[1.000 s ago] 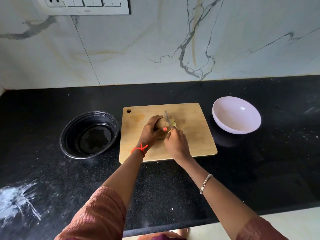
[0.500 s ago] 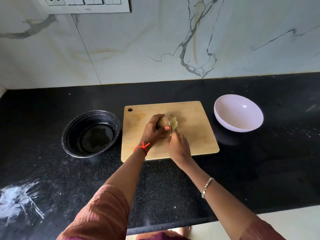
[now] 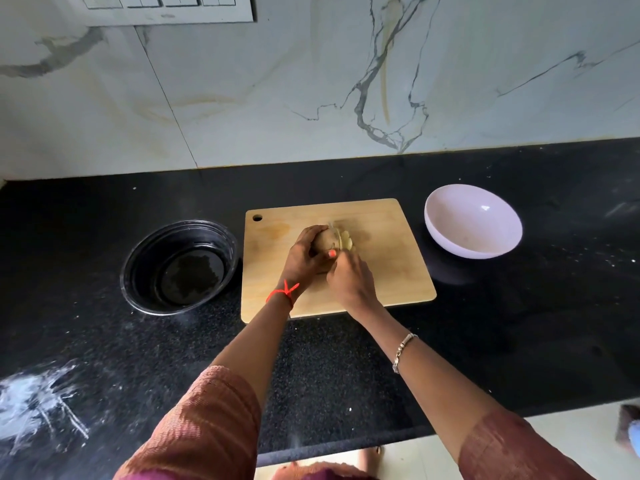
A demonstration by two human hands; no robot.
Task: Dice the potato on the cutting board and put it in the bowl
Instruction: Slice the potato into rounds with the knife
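My right hand [image 3: 351, 282] is curled tight around the handle of the knife [image 3: 334, 233]. The handle itself is hidden inside my fist, and only the thin blade shows, standing on edge in the potato [image 3: 322, 242]. My left hand [image 3: 304, 259] is cupped over the uncut part of the potato, fingers wrapped across the top and thumb pressed in near the blade.

The potato sits near the middle of the cutting board [image 3: 391, 275], with a few pale slices [image 3: 347, 243] leaning just right of the blade. I judge it firm and fairly dense, so it needs a steady push. The cut faces are probably wet and slippery, and the rounded body could roll. It is best held from above on the uncut side, fingertips tucked back from the edge.

The white bowl [image 3: 450, 242] stands just right of the board, with no pieces in it yet. A black bowl [image 3: 138, 268] stands to the left, both on the dark counter [image 3: 519, 334]. I can read no brand or writing anywhere, not even on the switch plate [image 3: 166, 8] on the wall.
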